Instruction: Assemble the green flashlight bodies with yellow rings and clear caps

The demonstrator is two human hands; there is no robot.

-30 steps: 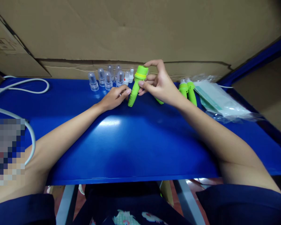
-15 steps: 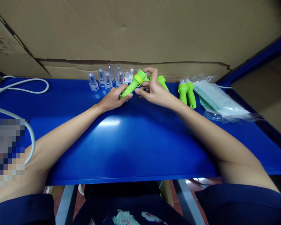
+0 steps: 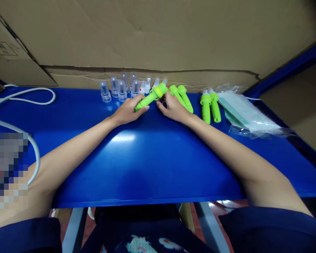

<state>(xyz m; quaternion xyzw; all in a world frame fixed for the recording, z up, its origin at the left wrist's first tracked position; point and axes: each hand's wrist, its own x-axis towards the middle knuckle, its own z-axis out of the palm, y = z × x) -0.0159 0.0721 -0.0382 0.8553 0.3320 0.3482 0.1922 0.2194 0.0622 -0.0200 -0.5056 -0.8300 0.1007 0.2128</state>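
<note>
A bright green flashlight body [image 3: 150, 99] with a yellow ring and a threaded end lies slanted in my left hand [image 3: 127, 111], whose thumb and fingers are closed round its lower part. At the threaded end is my right hand [image 3: 172, 107], its fingers bent and drawn together. Part of those fingers is hidden behind the flashlight, so whether they grip anything does not show. Behind the hands stand several clear domed caps [image 3: 105, 92] and small white pieces [image 3: 147, 86], one with a red dot. Two more green flashlight bodies [image 3: 185, 98] lie just beyond my right hand.
Further right, two green flashlights with clear tips [image 3: 205, 108] lie beside a clear plastic bag [image 3: 255, 114] with white and green contents. A white cable [image 3: 37, 102] loops at the left. Cardboard [image 3: 147, 35] walls the back of the blue table [image 3: 137, 168].
The flashlight has tilted flatter, its threaded end swinging right. My right hand has lowered and its raised fingers have curled in, uncovering the green bodies and white pieces behind.
</note>
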